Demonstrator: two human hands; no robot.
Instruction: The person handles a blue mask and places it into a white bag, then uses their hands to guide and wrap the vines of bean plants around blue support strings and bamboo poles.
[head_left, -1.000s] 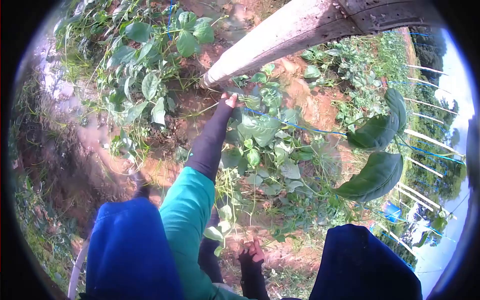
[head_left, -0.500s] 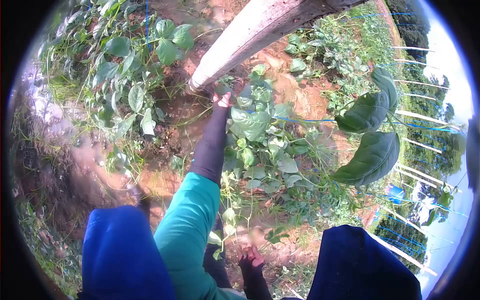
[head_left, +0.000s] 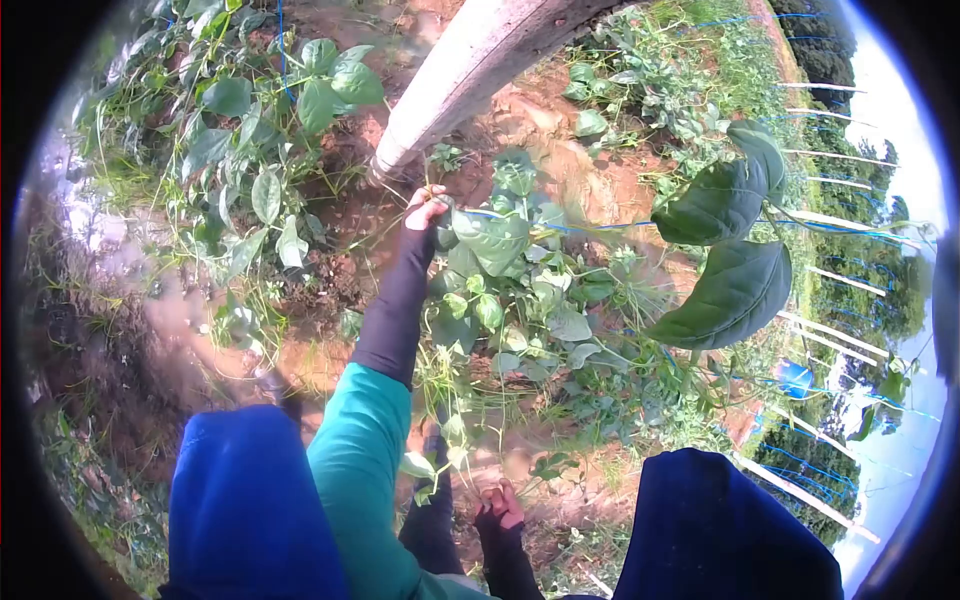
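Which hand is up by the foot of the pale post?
The left hand, stretched far forward, gripping the leafy plant beside the post; the right hand is low between the knees.

I see green leaves (head_left: pixel 497 240) over reddish-brown soil (head_left: pixel 610 190), a pale grey post (head_left: pixel 460 80), and thin blue string (head_left: pixel 560 228). The left hand (head_left: pixel 425 208) wears a dark undersleeve (head_left: pixel 395 300) beneath a teal sleeve (head_left: pixel 360 450); the trousers (head_left: pixel 250 500) are deep blue. The right hand (head_left: pixel 500 503) shows a black cuff (head_left: pixel 505 555) as well.
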